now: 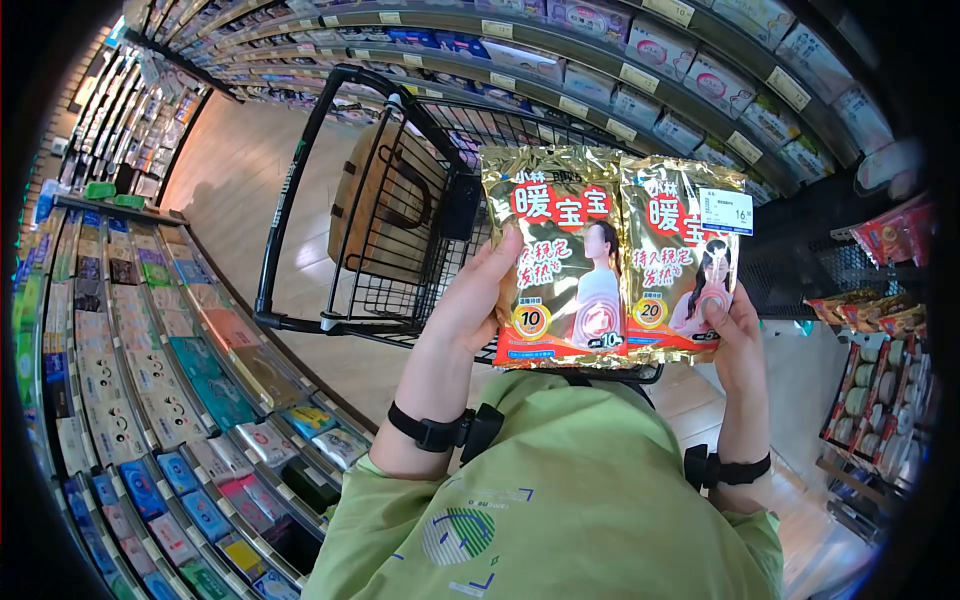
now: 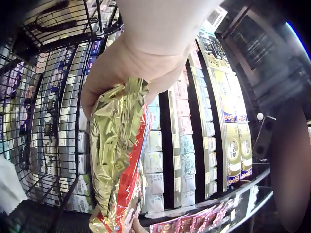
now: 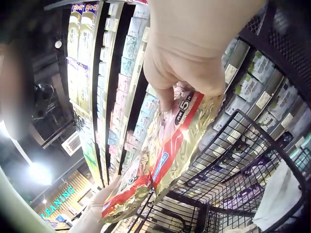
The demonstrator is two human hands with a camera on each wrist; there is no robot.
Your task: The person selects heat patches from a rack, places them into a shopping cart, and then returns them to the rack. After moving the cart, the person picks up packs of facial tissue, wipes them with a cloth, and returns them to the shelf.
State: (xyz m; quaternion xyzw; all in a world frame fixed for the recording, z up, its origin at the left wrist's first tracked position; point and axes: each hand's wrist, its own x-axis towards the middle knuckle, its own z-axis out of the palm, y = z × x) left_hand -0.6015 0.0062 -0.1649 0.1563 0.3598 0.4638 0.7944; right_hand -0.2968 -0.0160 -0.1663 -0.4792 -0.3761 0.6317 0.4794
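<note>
Held up side by side, near, just beyond a pale green cloth shirt [image 1: 560, 480]: on the left, a flat gold-foil pouch with a "10" badge [image 1: 560, 262]; on the right, a flat gold-foil pouch with a "20" badge [image 1: 668, 285]. Inner edges meeting; overlap hard to make out.

Both shiny, creased, crimped along the top. Printed with bold white characters edged in red, a dark-haired figure, a pink ringed glow, a red band low down. On the right one, upper right corner, a white paper price label [image 1: 726, 212] reading 16 and small digits; "5" at the lower right corner.

Left pouch gripped at its left edge by the left hand [image 1: 482, 290], thumb in front. Right pouch pinched at its lower right by the right hand [image 1: 738, 335], thumb likewise in front.

Beyond, to the left: a black wire shopping cart [image 1: 291, 185] with a brown bag [image 1: 360, 210]. Far left and far side, long shelves of packaged goods [image 1: 215, 370].
</note>
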